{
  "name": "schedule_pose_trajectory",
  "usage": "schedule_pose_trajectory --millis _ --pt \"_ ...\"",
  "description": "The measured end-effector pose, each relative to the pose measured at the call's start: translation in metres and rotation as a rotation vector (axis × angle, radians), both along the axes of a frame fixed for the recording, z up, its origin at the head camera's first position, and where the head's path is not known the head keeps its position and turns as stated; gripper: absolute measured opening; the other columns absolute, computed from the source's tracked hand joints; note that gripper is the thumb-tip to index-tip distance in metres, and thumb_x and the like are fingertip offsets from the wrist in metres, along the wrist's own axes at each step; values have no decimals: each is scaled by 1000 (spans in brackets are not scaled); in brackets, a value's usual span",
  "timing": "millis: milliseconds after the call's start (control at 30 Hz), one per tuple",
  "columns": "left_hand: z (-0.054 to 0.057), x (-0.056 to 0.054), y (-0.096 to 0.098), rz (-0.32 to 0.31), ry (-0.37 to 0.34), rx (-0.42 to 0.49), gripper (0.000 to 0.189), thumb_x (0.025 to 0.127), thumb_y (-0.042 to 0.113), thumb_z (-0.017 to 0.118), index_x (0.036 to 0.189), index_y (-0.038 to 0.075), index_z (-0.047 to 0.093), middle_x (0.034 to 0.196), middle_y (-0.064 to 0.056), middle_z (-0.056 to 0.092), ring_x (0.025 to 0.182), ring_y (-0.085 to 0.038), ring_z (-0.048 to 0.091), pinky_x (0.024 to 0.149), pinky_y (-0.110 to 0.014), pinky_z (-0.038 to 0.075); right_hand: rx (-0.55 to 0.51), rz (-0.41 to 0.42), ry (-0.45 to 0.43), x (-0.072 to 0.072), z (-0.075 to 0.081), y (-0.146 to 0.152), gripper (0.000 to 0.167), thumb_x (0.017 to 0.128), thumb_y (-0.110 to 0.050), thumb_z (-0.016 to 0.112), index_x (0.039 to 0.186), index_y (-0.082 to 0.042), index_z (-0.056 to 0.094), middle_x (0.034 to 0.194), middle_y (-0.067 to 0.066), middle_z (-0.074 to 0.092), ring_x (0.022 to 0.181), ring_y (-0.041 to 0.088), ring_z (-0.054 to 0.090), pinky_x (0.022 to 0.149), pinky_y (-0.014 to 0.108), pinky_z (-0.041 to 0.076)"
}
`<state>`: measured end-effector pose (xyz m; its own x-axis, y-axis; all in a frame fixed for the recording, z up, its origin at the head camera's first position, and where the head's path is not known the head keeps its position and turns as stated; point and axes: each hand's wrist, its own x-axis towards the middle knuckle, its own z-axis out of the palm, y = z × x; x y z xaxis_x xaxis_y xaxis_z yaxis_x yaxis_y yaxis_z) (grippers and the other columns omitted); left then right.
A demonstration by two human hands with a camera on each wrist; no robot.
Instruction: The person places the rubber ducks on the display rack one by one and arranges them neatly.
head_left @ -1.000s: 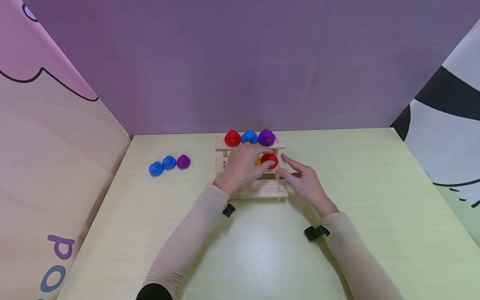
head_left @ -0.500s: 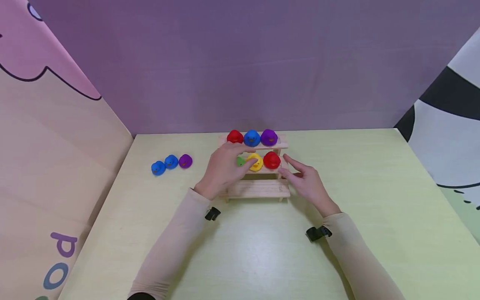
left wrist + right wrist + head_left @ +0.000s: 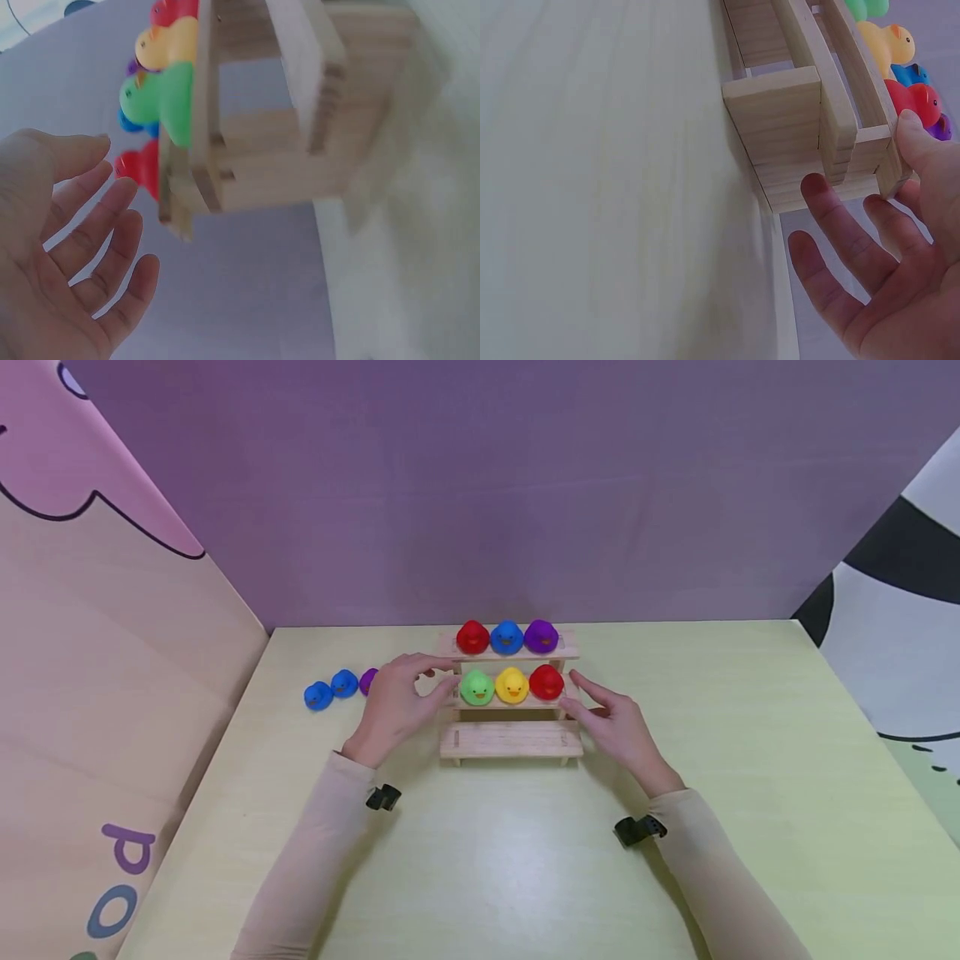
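A three-step wooden display stand (image 3: pixel 512 740) holds small rubber ducks. On its middle step sit a green duck (image 3: pixel 477 688), a yellow duck (image 3: pixel 512 685) and a red duck (image 3: pixel 547 682) in a row. My left hand (image 3: pixel 393 706) is just left of the green duck, thumb and fingers apart, holding nothing. In the left wrist view its fingers are loosely bent beside the stand. My right hand (image 3: pixel 618 731) is at the right end of the middle step; its thumb and forefinger span the step's end beside the red duck. Its other fingers spread loosely in the right wrist view.
Red (image 3: pixel 472 637), blue (image 3: pixel 507 637) and purple (image 3: pixel 542 637) ducks line the top step. Two blue ducks (image 3: pixel 332 689) and a purple duck (image 3: pixel 367 681), partly hidden by my left hand, lie left on the pale table (image 3: pixel 480 860). A purple wall (image 3: pixel 525 493) stands behind.
My left hand has drawn away from the red duck, moving left past the yellow and green ducks, which are uncovered now. My right hand has stayed at the step's right end.
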<state>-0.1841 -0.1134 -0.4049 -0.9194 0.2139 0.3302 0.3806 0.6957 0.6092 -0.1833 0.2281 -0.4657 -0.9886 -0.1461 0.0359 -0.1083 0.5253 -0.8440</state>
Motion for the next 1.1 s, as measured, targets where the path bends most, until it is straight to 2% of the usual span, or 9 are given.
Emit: schedule_pose_trajectory --millis 267,400,633,800,900,1000,1100 --pt "-14 4 -29 86 -1 14 27 99 30 77 122 17 80 118 -5 79 101 -28 71 84 -42 57 3 -1 -7 5 2 0 67 103 -48 69 161 -22 48 165 18 47 110 42 76 58 25 55" --pt "-16 6 -38 103 -3 15 26 98 28 78 121 15 81 117 -7 80 97 -28 71 84 -42 57 17 -6 -7 6 2 3 68 103 -48 69 162 -23 48 165 17 47 108 41 77 58 25 54" --pt "-19 5 -58 123 23 75 22 97 21 79 117 11 81 101 -10 80 88 -25 73 83 -47 61 15 -10 -2 8 1 4 67 103 -48 69 161 -20 48 165 16 47 107 42 77 57 24 54" --pt "-23 7 -81 168 -5 57 23 98 21 79 118 11 81 109 -10 81 96 -29 75 84 -42 56 1 -8 3 9 0 3 66 103 -46 70 161 -20 49 165 15 49 107 41 77 56 25 52" --pt "-23 5 -101 228 -12 26 26 99 24 77 121 10 80 114 -14 80 98 -34 74 80 -41 53 2 -6 3 9 1 3 66 103 -46 70 160 -20 50 165 15 48 106 40 77 54 25 51" --pt "-22 1 -123 306 16 -14 29 100 25 74 124 9 78 117 -19 79 97 -38 73 75 -42 49 4 -14 6 8 3 4 67 103 -47 70 160 -20 50 166 14 47 105 40 77 53 24 50" --pt "-25 -3 -145 391 25 -44 32 101 25 71 128 8 76 122 -22 76 100 -40 72 76 -47 49 11 -22 17 5 5 5 67 103 -48 70 160 -20 50 166 14 46 106 41 77 55 23 52"
